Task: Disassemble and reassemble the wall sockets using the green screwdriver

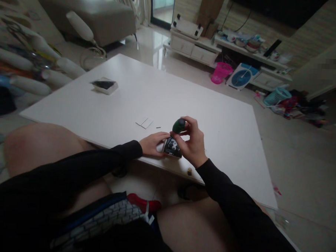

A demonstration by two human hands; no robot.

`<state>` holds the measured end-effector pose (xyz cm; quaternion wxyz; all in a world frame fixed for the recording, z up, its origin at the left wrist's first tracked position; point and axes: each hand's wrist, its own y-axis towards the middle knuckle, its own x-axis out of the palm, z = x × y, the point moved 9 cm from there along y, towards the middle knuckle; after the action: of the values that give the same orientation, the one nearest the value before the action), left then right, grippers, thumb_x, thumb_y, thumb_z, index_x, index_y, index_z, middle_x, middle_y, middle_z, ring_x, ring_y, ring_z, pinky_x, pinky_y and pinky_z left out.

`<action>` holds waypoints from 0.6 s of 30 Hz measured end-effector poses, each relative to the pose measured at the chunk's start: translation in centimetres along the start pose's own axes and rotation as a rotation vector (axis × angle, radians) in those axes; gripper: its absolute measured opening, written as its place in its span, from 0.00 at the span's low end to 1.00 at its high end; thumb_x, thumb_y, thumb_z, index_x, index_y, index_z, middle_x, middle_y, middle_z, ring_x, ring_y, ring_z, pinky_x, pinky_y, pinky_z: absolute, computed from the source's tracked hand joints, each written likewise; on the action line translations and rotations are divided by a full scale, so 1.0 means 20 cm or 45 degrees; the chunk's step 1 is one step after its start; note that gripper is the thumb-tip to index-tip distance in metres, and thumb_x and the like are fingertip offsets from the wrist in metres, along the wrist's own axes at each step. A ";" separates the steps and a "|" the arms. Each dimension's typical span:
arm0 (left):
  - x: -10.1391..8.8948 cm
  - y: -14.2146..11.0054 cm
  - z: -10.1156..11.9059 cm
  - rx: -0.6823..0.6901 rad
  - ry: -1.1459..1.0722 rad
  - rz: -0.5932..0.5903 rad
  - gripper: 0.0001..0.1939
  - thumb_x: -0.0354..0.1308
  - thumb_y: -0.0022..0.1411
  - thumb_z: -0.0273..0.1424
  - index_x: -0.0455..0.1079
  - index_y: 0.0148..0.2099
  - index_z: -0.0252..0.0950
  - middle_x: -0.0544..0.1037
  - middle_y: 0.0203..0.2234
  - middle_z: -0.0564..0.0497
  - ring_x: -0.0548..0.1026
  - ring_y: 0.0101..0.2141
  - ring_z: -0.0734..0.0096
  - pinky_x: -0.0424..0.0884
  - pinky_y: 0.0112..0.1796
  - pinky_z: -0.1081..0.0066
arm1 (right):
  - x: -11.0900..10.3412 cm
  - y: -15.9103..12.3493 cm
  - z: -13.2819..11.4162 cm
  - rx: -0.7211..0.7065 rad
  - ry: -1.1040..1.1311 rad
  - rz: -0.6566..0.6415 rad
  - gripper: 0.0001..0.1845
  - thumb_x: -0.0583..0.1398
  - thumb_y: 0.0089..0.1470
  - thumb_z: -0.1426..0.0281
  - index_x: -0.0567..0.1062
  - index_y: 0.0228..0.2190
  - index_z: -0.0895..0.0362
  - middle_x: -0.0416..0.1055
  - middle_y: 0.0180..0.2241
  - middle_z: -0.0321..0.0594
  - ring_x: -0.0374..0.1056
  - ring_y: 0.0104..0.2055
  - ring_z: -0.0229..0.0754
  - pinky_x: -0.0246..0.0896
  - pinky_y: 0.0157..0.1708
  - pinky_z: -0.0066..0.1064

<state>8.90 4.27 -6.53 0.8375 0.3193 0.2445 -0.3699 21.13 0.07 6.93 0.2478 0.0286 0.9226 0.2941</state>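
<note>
My right hand [191, 142] is closed around a screwdriver with a dark green handle [178, 125], held upright over a small black device [172, 147] that lies near the front edge of the white table [136, 91]. My left hand [153, 143] rests on the table with its fingers curled against the left side of the device. The screwdriver's tip is hidden behind my fingers.
Two small white pieces [144, 122] and a tiny dark part [158, 127] lie just beyond my hands. A white box with a dark lid [104, 85] sits far left. A pink basket [220, 72], a fan [241, 76] and a low white cabinet [193, 49] stand beyond the table.
</note>
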 end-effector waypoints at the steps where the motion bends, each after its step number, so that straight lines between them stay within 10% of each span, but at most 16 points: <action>1: 0.00 0.00 0.00 0.006 0.003 0.006 0.38 0.71 0.55 0.39 0.66 0.66 0.36 0.76 0.58 0.37 0.76 0.58 0.45 0.73 0.58 0.47 | 0.01 0.00 -0.01 -0.012 -0.011 -0.031 0.25 0.63 0.59 0.73 0.65 0.56 0.46 0.75 0.45 0.38 0.76 0.38 0.40 0.80 0.36 0.35; 7: -0.01 0.01 -0.02 0.015 0.043 0.030 0.36 0.71 0.54 0.39 0.69 0.63 0.35 0.78 0.56 0.36 0.77 0.55 0.46 0.75 0.57 0.50 | 0.01 0.02 -0.03 -0.070 -0.121 -0.134 0.33 0.60 0.59 0.76 0.60 0.63 0.48 0.75 0.46 0.43 0.75 0.39 0.44 0.79 0.39 0.41; 18: 0.00 -0.02 -0.05 -0.021 0.056 0.047 0.41 0.70 0.54 0.37 0.66 0.68 0.34 0.75 0.60 0.35 0.75 0.58 0.50 0.81 0.47 0.61 | -0.16 0.04 0.01 0.025 -0.383 0.048 0.16 0.66 0.63 0.62 0.73 0.50 0.52 0.72 0.42 0.41 0.68 0.33 0.41 0.71 0.35 0.38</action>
<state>8.51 4.72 -7.37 0.8413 0.3249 0.2598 -0.3452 23.97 0.16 8.71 0.3776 0.0921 0.8772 0.2820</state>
